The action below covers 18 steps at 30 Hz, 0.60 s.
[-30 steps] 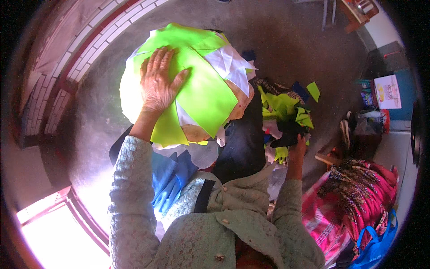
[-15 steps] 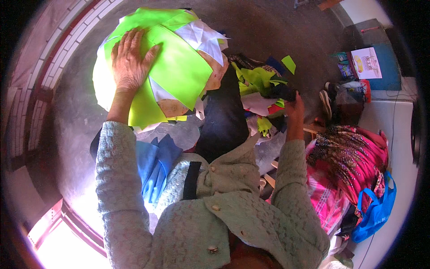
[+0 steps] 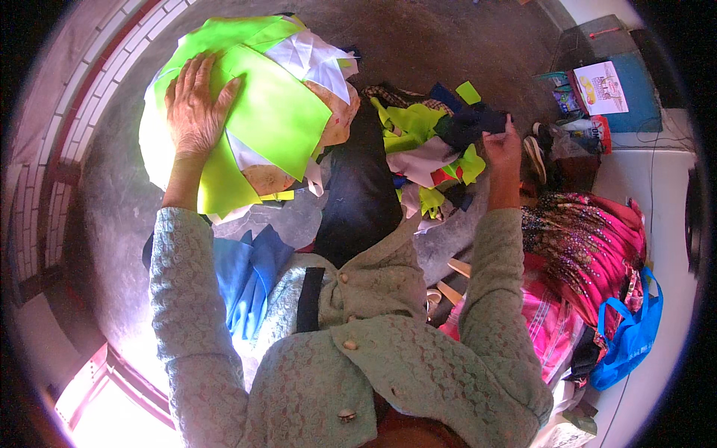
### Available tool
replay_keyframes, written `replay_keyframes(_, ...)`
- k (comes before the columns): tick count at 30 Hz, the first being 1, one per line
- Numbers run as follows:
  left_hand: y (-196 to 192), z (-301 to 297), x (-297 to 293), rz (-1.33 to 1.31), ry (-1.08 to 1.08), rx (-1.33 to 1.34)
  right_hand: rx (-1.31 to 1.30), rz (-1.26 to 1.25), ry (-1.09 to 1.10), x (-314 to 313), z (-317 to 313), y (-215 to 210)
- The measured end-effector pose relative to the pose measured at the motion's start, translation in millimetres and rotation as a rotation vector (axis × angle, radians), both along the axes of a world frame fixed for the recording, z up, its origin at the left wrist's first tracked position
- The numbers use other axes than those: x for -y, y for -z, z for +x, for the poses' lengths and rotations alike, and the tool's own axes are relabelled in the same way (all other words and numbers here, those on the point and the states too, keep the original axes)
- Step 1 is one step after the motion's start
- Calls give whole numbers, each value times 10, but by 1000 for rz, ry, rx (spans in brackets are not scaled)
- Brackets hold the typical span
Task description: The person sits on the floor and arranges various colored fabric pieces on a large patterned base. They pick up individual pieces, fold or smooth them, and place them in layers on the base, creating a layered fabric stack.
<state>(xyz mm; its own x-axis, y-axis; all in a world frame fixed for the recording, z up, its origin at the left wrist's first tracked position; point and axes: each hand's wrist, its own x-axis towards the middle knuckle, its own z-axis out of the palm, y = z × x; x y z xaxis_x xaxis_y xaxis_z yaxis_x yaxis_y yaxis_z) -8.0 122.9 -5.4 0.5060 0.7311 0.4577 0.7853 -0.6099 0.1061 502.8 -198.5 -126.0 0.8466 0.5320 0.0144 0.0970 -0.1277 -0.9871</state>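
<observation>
Flat on a neon-green cloth piece point(image 3: 278, 112) rests my left hand point(image 3: 193, 112), fingers stretched out. That piece overlaps other green pieces and a white cloth piece point(image 3: 310, 61) over a large rounded form, whose patterned tan surface point(image 3: 267, 181) shows in gaps. Out to the right, my right hand point(image 3: 505, 153) pinches the edge of a dark navy cloth scrap point(image 3: 472, 127). The scrap lies over a heap of scraps, among them yellow-green cloth point(image 3: 411, 123) and pale pink cloth point(image 3: 420, 162). Whether the scrap is loose from the heap I cannot tell.
Blue cloth point(image 3: 255, 272) lies by my lap on the left. To the right are sequined pink cloth point(image 3: 575, 231), a blue tote bag point(image 3: 631, 340), shoes point(image 3: 535, 158) and a printed sheet point(image 3: 602, 88). Wooden slats point(image 3: 449, 290) show beside my right arm.
My right hand has moved up and slightly right, drawing the navy scrap out and spreading it above the heap. My left hand stays flat on the green cloth; the whole view has shifted slightly.
</observation>
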Motion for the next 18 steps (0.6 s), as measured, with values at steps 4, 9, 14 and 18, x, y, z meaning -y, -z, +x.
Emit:
replay_keyframes(4,-4,-54,-4,-13,-36,-23,-592,443,3,-413,-274,-794)
replay_keyframes(9,17,-68,-7,-12,-41,-14,-518,532,-176,-750,-449,-1688)
replay_keyframes(14,8,-29,3,-11,-41,-4,-462,575,-205,-1161,-365,-2197)
replay_keyframes(18,34,-14,2,-11,-38,43,-325,543,-149,-1778,-713,-2549)
